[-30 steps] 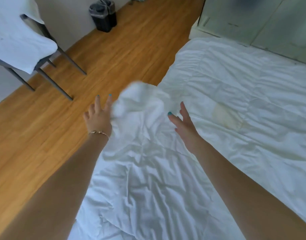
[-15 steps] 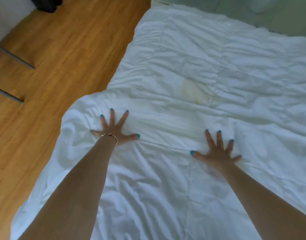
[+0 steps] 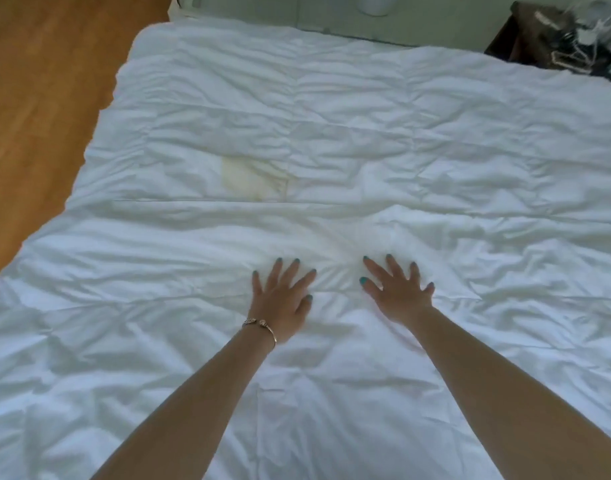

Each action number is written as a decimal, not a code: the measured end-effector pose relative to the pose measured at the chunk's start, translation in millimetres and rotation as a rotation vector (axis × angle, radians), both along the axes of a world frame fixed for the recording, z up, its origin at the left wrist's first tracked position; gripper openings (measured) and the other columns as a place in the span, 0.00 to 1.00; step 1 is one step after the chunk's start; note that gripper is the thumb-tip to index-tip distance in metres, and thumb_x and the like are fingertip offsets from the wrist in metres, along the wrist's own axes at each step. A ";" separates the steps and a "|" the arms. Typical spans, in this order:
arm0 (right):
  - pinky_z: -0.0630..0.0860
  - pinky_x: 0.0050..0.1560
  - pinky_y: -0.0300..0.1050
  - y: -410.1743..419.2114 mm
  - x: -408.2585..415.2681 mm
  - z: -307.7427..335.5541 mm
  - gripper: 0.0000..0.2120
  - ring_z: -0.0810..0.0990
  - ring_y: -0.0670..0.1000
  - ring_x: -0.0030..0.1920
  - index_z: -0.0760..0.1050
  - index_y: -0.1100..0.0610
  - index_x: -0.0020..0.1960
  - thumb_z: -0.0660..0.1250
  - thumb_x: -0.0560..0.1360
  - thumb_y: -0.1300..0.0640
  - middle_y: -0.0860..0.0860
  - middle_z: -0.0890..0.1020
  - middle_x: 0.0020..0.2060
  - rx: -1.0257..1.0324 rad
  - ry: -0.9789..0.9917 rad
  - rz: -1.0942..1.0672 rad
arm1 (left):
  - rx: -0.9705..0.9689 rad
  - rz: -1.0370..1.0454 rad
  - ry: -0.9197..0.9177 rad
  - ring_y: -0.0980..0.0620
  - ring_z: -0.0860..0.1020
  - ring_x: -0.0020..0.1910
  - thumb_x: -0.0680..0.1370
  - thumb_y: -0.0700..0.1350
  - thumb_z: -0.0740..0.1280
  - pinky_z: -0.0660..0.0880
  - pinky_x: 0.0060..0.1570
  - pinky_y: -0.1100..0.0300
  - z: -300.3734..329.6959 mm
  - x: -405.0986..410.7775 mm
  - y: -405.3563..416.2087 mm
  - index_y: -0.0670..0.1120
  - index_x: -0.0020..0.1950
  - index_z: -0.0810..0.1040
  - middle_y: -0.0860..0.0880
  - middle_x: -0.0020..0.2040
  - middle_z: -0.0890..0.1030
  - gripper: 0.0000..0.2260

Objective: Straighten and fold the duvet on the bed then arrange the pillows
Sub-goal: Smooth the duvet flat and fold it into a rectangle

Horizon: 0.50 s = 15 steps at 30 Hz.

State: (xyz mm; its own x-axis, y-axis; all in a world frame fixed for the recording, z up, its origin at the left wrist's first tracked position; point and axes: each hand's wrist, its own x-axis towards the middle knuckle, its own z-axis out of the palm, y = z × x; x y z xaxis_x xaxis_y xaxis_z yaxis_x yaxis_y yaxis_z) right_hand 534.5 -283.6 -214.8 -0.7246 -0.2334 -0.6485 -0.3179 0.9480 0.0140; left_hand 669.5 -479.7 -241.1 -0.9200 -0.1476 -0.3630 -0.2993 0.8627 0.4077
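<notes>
The white duvet point(image 3: 366, 133) lay spread over the bed, covering it from the near edge to the far edge and reaching both side edges; its surface was rumpled with shallow creases, and a fold line ran across it from the left edge toward the right, a little beyond the hands; a pale yellowish patch point(image 3: 253, 178) showed on the fabric just past that line, left of the bed's middle. The left hand point(image 3: 283, 299) lay palm down on the duvet near the middle of the bed, fingers straight and fanned, gripping nothing; a thin gold bracelet point(image 3: 260, 325) circled its wrist. The right hand point(image 3: 399, 294) lay just beside it, also flat, fingers spread, pressing on the cloth with nothing held; the two hands were close together but not touching, a small ridge of bunched fabric between them. Both had teal-painted nails. A wooden floor point(image 3: 37, 116) ran along the bed's left edge; beyond the far right corner stood a dark piece of furniture point(image 3: 556, 36) with a tangle of things on top, too blurred to tell.
</notes>
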 end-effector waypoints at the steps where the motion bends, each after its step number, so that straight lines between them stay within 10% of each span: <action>1: 0.50 0.73 0.65 15.9 -14.8 1.4 0.28 0.43 0.56 0.78 0.42 0.36 0.77 0.45 0.80 0.35 0.41 0.42 0.78 -0.016 -0.018 -0.048 | 0.014 -0.093 0.009 0.50 0.41 0.78 0.83 0.54 0.51 0.39 0.72 0.37 0.4 -15.8 14.2 0.61 0.77 0.54 0.55 0.79 0.48 0.22; 9: 0.70 0.61 0.53 96.1 -131.1 23.1 0.25 0.66 0.54 0.69 0.58 0.44 0.76 0.57 0.80 0.46 0.49 0.64 0.71 -0.190 0.209 0.200 | 0.186 0.239 0.297 0.45 0.65 0.70 0.79 0.51 0.65 0.64 0.67 0.51 27.6 -192.8 118.0 0.48 0.71 0.70 0.46 0.69 0.71 0.21; 12: 0.70 0.59 0.57 120.4 -169.6 2.9 0.34 0.66 0.59 0.66 0.58 0.42 0.72 0.69 0.71 0.40 0.51 0.64 0.65 -0.160 0.238 0.132 | -0.056 0.169 -0.121 0.41 0.55 0.74 0.67 0.64 0.73 0.59 0.69 0.40 9.5 -222.6 163.7 0.61 0.77 0.51 0.46 0.76 0.54 0.45; 15: 0.52 0.67 0.74 145.3 -173.5 -33.3 0.56 0.46 0.63 0.76 0.37 0.33 0.73 0.71 0.59 0.28 0.49 0.47 0.75 -0.019 0.146 0.139 | -0.362 0.027 -0.434 0.34 0.43 0.75 0.64 0.67 0.73 0.54 0.64 0.27 -17.0 -219.2 198.5 0.66 0.72 0.29 0.44 0.77 0.37 0.56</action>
State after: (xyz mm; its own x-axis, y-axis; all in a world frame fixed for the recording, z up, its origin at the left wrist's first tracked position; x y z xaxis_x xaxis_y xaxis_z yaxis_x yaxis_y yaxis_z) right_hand 361.0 -138.3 -248.1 -0.7707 -0.3490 -0.5331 -0.4416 0.8957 0.0520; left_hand 450.4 -281.3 -258.1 -0.6917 -0.3548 -0.6290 -0.3975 0.9142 -0.0786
